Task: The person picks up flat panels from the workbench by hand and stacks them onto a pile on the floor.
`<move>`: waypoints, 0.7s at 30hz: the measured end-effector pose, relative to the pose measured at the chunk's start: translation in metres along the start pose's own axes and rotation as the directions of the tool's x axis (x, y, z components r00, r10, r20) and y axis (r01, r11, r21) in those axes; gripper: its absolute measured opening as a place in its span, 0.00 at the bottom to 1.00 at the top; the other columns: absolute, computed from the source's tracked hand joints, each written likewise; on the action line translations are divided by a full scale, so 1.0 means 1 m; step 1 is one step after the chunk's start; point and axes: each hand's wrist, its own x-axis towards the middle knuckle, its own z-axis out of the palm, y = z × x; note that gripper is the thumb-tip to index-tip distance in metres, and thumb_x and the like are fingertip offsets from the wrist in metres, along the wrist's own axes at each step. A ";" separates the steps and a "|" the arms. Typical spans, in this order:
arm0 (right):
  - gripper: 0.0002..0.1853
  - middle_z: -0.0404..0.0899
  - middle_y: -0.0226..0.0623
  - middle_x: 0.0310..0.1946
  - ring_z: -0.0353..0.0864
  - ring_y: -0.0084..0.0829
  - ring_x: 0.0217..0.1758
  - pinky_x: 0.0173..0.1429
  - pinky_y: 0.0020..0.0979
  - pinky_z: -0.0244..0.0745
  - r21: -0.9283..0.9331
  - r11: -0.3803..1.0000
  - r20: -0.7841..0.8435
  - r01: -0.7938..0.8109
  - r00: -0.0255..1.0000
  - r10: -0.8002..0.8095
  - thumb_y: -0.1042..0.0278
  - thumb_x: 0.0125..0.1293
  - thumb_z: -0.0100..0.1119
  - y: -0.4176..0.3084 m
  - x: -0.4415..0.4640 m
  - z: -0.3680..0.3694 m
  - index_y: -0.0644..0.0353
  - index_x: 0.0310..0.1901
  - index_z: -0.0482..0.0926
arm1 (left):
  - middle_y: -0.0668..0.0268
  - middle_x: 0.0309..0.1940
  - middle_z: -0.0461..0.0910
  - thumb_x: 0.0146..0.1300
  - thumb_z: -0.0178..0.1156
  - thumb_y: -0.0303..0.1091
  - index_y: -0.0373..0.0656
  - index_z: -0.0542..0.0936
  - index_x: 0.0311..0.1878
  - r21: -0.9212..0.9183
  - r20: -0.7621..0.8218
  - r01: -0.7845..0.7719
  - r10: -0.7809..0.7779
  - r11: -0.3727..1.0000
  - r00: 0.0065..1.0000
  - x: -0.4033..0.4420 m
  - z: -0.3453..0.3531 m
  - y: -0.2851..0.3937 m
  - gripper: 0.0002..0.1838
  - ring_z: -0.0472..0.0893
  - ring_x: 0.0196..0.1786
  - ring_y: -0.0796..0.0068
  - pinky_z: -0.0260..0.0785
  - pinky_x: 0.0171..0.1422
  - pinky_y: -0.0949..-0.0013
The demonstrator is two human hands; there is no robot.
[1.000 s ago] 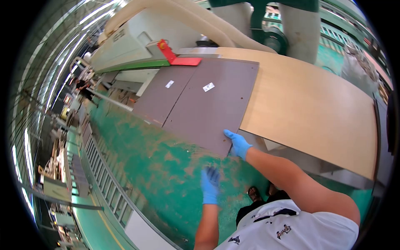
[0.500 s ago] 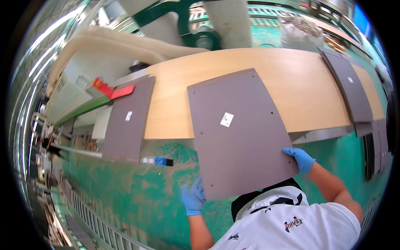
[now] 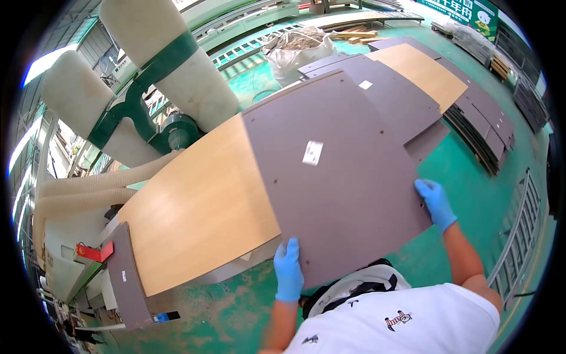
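Note:
A large grey-brown board (image 3: 348,194) with a white label and several small holes lies across my view, between both hands. My left hand (image 3: 289,272), in a blue glove, is closed on the board's near left edge. At the near right edge my right hand (image 3: 435,203), also gloved in blue, grips with its thumb on the top face; the other fingers are partly hidden. The board's far end is over the wood-coloured table (image 3: 200,206). Beyond it, another labelled grey-brown board (image 3: 386,94) lies on the right.
A third board (image 3: 127,277) rests at the left beside a machine with a red part (image 3: 94,252). Stacked boards (image 3: 480,127) stand to the right. A metal roller rack (image 3: 519,224) is on the green floor. Behind are dust-collector bags (image 3: 194,88) and a scrap sack (image 3: 295,53).
My view has swung to the right, bringing the stacked boards into sight. The board has turned with me, still held. My left hand has come up onto its left edge.

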 end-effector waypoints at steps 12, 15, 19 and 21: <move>0.19 0.77 0.29 0.20 0.68 0.20 0.19 0.25 0.28 0.63 -0.195 0.979 -0.062 -0.060 0.997 0.049 0.53 0.65 0.64 0.007 0.279 -0.170 0.63 0.29 0.81 | 0.68 0.31 0.79 0.72 0.58 0.41 0.36 0.78 0.38 0.136 0.121 0.066 -0.083 0.988 0.989 0.147 0.263 -0.082 0.16 0.76 0.32 0.80 0.72 0.37 0.72; 0.21 0.76 0.30 0.18 0.66 0.20 0.18 0.24 0.30 0.61 -0.214 0.975 -0.044 0.062 0.996 -0.073 0.50 0.65 0.64 0.015 0.342 -0.174 0.62 0.25 0.81 | 0.67 0.31 0.79 0.72 0.57 0.42 0.35 0.78 0.38 0.148 0.139 0.027 -0.048 0.989 0.989 0.183 0.287 -0.096 0.16 0.76 0.32 0.78 0.72 0.38 0.71; 0.26 0.83 0.38 0.26 0.80 0.33 0.29 0.38 0.35 0.75 -0.469 0.871 -0.080 0.142 0.976 -0.203 0.45 0.64 0.62 0.026 0.406 -0.160 0.68 0.33 0.83 | 0.66 0.33 0.80 0.71 0.56 0.42 0.31 0.78 0.47 0.619 0.224 -0.066 -0.096 0.783 0.970 0.199 0.306 -0.056 0.19 0.78 0.36 0.75 0.73 0.42 0.70; 0.25 0.85 0.47 0.34 0.84 0.46 0.40 0.49 0.39 0.78 -0.747 0.604 -0.063 0.276 0.876 -0.477 0.48 0.63 0.60 0.019 0.420 -0.147 0.68 0.44 0.83 | 0.65 0.34 0.81 0.70 0.56 0.42 0.31 0.78 0.52 0.805 0.229 -0.051 -0.230 0.591 0.946 0.184 0.305 -0.018 0.20 0.79 0.38 0.74 0.73 0.44 0.71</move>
